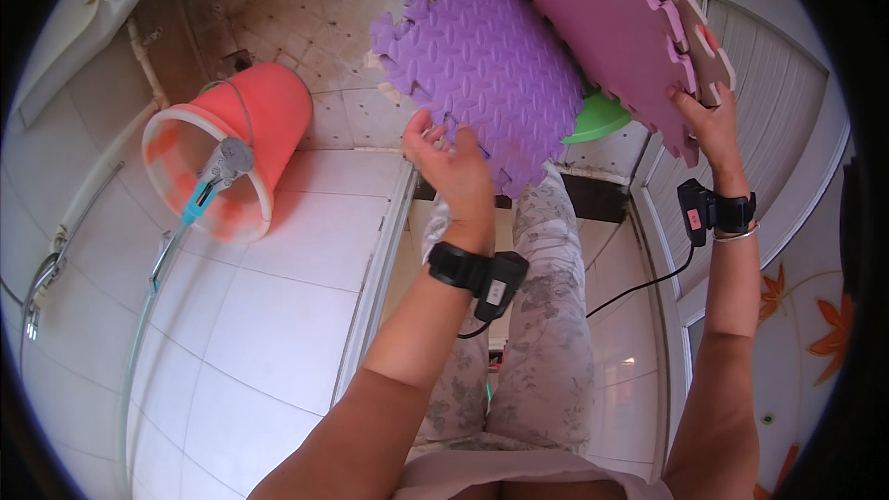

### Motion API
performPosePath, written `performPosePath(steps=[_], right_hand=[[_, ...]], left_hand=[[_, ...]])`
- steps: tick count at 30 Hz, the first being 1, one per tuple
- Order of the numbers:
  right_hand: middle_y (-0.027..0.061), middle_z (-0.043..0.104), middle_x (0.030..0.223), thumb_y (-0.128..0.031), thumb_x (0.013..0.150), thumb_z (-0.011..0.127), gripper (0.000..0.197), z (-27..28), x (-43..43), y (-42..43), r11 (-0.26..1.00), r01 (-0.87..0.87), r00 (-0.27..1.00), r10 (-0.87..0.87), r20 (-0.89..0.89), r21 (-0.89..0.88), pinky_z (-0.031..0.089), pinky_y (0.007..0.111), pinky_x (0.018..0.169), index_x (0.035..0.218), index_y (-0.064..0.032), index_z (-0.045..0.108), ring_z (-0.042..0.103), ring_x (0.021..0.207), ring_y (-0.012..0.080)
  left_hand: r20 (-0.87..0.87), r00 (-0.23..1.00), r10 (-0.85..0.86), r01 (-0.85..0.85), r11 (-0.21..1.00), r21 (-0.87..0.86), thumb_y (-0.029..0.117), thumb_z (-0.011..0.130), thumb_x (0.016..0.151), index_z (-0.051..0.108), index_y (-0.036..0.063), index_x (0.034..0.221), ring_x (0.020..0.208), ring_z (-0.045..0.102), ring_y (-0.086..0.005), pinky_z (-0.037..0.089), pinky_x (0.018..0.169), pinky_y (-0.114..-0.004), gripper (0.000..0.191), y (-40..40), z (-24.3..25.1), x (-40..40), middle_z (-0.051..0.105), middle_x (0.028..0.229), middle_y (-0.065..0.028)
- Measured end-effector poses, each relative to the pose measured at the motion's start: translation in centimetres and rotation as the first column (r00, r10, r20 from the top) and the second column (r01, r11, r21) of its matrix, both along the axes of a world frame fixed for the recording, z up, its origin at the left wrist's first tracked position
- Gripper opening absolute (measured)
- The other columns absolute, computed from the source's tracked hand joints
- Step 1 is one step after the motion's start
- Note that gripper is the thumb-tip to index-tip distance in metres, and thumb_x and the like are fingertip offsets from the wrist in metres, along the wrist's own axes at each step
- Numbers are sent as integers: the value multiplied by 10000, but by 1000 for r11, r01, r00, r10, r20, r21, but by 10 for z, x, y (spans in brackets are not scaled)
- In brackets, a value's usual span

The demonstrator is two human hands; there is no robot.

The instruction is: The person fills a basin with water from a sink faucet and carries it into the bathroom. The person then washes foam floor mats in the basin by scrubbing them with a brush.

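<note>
My right hand grips the edge of a stack of pink interlocking foam mats, thumb on the pink face and fingers round the far side. The stack stands tilted, and white pieces with an orange patch show behind it. Beside the stack, a purple foam mat with a raised diamond-plate pattern leans over a green basin, mostly hidden. My left hand is at the purple mat's lower left edge, fingers apart and loosely curled. Whether they touch the mat is unclear. Each wrist wears a black strapped device.
At left, an orange bucket has its white-rimmed mouth towards the lower left. A mop with a grey head crosses that mouth. A metal door track edges the white tiles. Pipes line the left wall; a white panelled door is at right.
</note>
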State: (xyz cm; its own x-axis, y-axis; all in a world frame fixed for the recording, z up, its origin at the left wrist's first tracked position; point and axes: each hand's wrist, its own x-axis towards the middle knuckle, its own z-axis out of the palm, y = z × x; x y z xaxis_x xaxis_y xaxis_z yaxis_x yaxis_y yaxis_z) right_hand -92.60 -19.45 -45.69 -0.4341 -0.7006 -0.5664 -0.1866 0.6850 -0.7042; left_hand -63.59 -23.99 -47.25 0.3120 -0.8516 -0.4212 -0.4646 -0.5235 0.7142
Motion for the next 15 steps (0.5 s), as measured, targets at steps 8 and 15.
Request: performPosePath(steps=[8, 15], right_hand=[[97, 629, 866, -198, 714, 711, 399, -15, -11, 10, 998, 65, 997, -66, -26, -7, 476, 278, 659, 991, 58, 582, 590, 738, 154], [103, 633, 860, -210, 696, 717, 434, -19, 3, 10, 999, 43, 990, -46, -135, -29, 480, 286, 675, 1009, 59, 583, 594, 743, 159]], left_hand=[[-124, 987, -103, 105, 994, 10, 6, 569, 799, 453, -2, 1187, 910, 494, -147, 420, 809, -274, 405, -6, 23, -18, 478, 1082, -96], [-3, 859, -512, 503, 844, -187, -2, 579, 748, 408, -9, 1283, 1076, 432, -280, 361, 932, -350, 562, -12, 45, -73, 362, 1211, -189]])
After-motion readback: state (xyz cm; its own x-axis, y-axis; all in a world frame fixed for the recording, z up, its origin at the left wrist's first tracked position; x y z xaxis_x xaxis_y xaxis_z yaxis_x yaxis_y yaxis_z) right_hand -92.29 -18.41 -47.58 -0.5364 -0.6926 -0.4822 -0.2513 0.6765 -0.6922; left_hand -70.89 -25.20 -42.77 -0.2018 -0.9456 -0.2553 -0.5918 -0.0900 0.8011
